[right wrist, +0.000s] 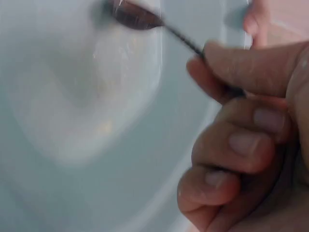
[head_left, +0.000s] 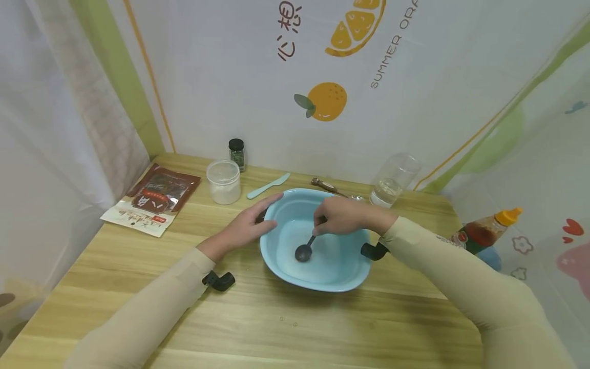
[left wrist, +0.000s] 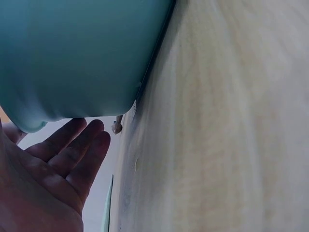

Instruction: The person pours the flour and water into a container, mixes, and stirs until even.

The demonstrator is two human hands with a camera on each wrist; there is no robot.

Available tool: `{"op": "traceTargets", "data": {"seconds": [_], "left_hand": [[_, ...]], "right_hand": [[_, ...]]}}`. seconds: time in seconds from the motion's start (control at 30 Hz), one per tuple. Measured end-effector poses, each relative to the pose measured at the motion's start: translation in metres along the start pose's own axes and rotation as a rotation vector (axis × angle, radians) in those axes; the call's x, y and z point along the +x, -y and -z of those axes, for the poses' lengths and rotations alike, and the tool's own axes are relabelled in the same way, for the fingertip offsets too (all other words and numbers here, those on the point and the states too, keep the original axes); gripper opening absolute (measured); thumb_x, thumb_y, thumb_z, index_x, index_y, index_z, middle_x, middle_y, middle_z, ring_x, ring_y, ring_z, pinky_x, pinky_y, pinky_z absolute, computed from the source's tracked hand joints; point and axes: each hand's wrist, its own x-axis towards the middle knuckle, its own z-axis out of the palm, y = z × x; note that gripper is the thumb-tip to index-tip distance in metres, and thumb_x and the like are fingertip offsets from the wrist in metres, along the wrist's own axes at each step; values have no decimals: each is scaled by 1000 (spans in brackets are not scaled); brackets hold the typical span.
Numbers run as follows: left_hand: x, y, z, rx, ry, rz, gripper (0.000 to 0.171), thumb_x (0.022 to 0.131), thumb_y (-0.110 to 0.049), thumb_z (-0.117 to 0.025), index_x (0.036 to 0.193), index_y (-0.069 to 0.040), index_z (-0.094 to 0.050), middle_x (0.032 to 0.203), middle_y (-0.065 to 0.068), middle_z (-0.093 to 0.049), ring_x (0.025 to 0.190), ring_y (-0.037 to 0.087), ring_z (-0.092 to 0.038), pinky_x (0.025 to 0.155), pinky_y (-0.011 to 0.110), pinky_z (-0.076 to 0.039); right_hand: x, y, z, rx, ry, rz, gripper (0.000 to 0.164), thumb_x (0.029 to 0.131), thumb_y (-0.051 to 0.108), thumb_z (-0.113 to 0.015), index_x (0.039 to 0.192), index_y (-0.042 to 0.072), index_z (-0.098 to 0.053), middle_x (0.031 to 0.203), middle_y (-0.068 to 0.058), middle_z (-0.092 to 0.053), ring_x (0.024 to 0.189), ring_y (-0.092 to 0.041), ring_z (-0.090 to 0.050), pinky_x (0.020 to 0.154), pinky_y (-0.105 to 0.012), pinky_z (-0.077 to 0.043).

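A light blue basin (head_left: pixel 318 285) stands on the wooden table, with whitish contents over its bottom. My left hand (head_left: pixel 244 225) grips its left rim, the thumb over the edge and the other fingers outside. In the left wrist view, fingertips of the left hand (left wrist: pixel 63 169) lie against the basin's outer wall (left wrist: pixel 87 58). With thumb and index finger my right hand (head_left: pixel 341 215) pinches the thin handle of a dark spoon (head_left: pixel 303 253), its bowl down inside the basin. The right wrist view shows the spoon (right wrist: pixel 135 15) blurred over the murky white contents, the remaining fingers curled.
Behind the basin are a jar of white powder (head_left: pixel 224 188), a black-capped herb jar (head_left: pixel 237 155), a pale green knife (head_left: pixel 269 185), an ornate-handled spoon (head_left: pixel 328 186) and a glass of clear liquid (head_left: pixel 388 190). A packet (head_left: pixel 154 199) lies left; a sauce bottle (head_left: pixel 486 230) stands right.
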Motion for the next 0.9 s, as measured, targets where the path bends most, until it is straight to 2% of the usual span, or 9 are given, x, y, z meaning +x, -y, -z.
{"op": "traceTargets", "data": {"seconds": [0.07, 0.13, 0.33, 0.47, 0.53, 0.6, 0.73, 0.8, 0.9], "left_hand": [[-1, 0, 0, -5, 1, 8, 73, 111, -12, -63, 176, -7, -30, 173, 24, -43, 142, 47, -60, 100, 41, -67], [-1, 0, 1, -7, 3, 15, 73, 110, -12, -62, 176, -8, -30, 172, 24, -43, 142, 47, -61, 99, 39, -67], [0, -1, -1, -3, 3, 13, 72, 111, -11, -62, 176, -7, -30, 175, 22, -39, 145, 48, -58, 101, 41, -66], [1, -1, -1, 3, -5, 19, 73, 110, -10, -63, 176, -8, -31, 176, 21, -38, 145, 48, -57, 102, 44, -66], [1, -1, -1, 0, -6, 21, 73, 110, -10, -63, 176, -8, -32, 176, 20, -39, 146, 48, -57, 103, 45, -65], [1, 0, -2, -3, -7, 22, 73, 110, -9, -64, 176, -7, -31, 177, 20, -37, 146, 48, -57, 103, 44, -65], [0, 2, -1, -12, -2, 18, 73, 110, -10, -63, 176, -7, -31, 178, 20, -35, 147, 48, -56, 100, 40, -66], [-1, 2, -1, -20, 2, 18, 74, 110, -11, -63, 176, -7, -30, 177, 20, -36, 146, 48, -57, 98, 39, -67], [1, 1, -1, -23, 8, 16, 74, 110, -12, -63, 176, -9, -30, 176, 21, -38, 144, 47, -59, 96, 38, -68]], "right_hand": [[4, 4, -3, 31, 31, 38, 20, 108, 27, -75, 94, 14, -81, 81, 6, -71, 73, -10, -59, 68, -29, -53], [8, 6, -5, 33, 6, 32, 21, 109, 29, -74, 96, 13, -81, 83, 5, -72, 73, -10, -60, 67, -29, -53], [4, -2, 0, -31, -163, -181, 25, 110, 26, -72, 93, 9, -80, 72, 3, -63, 62, -13, -54, 58, -30, -46], [-1, -13, 4, -41, -169, -286, 41, 110, 23, -69, 71, 15, -61, 59, 4, -42, 53, -13, -39, 54, -30, -37], [-1, -15, 5, -42, -170, -309, 44, 110, 24, -69, 68, 17, -58, 58, 4, -38, 52, -13, -37, 53, -30, -36], [2, -14, 4, -47, -178, -296, 42, 110, 26, -70, 70, 16, -63, 59, 4, -41, 54, -14, -40, 54, -31, -37], [11, -7, -1, -42, -196, -206, 27, 110, 30, -72, 94, 11, -82, 74, 5, -64, 67, -14, -56, 61, -30, -47], [13, -5, -4, -18, -174, -147, 24, 110, 30, -73, 103, 10, -84, 85, 3, -73, 74, -13, -62, 67, -30, -53], [11, -4, -5, 19, -135, -92, 21, 109, 28, -75, 104, 11, -85, 91, 2, -76, 78, -13, -64, 70, -32, -57]]}}
